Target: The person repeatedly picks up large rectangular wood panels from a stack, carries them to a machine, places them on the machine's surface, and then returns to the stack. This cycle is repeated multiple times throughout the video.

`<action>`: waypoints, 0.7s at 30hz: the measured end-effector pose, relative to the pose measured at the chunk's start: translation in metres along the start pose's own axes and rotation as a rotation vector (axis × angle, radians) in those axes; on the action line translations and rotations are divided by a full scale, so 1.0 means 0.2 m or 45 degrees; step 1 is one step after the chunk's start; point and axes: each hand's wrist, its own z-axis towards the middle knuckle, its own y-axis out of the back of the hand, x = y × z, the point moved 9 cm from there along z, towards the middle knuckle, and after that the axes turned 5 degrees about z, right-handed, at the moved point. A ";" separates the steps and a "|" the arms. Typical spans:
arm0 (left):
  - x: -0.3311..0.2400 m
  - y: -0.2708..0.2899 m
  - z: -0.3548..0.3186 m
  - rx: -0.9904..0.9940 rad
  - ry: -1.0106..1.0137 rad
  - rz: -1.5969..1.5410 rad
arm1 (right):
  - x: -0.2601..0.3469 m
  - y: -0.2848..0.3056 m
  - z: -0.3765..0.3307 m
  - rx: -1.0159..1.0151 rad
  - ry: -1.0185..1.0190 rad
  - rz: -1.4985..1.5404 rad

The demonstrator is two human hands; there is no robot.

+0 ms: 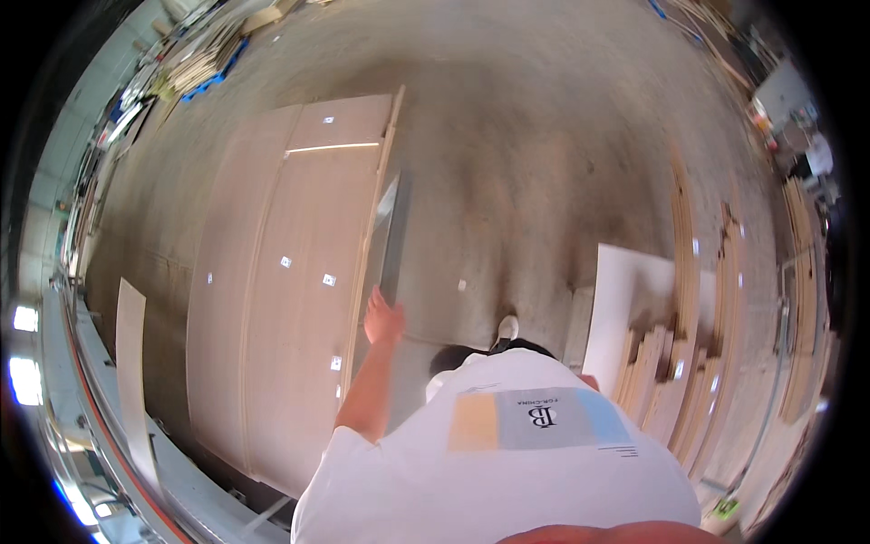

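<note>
My left hand (384,319) reaches forward beside the right edge of a large brown board stack (304,208). Its fingers look loosely stretched, and I see nothing held in them. Just beyond the fingertips runs a long grey strip (391,245) along the stack's side; whether the hand touches it is unclear. Small white labels (329,280) dot the top boards, and a pale gap crosses the far part. Of my right hand (590,382) only a bit shows past my white shirt, with its fingers hidden, close to a white panel (625,281).
Long narrow brown boards (681,254) lie in piles on the right. A pale strip of board (132,354) leans near a grey machine frame (172,471) on the left. Farther off sits a blue pallet (213,80) with sheets. Concrete floor (517,154) stretches ahead.
</note>
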 end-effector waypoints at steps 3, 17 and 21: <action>-0.12 -0.03 0.21 0.033 0.081 -0.030 | 0.05 0.61 0.46 -0.035 -0.442 1.044; -0.90 0.16 1.31 -0.002 0.050 -0.251 | 2.29 1.15 1.99 0.235 0.620 -0.632; -0.96 0.12 1.62 0.052 0.227 -0.294 | 3.08 1.16 2.21 0.277 0.198 -0.392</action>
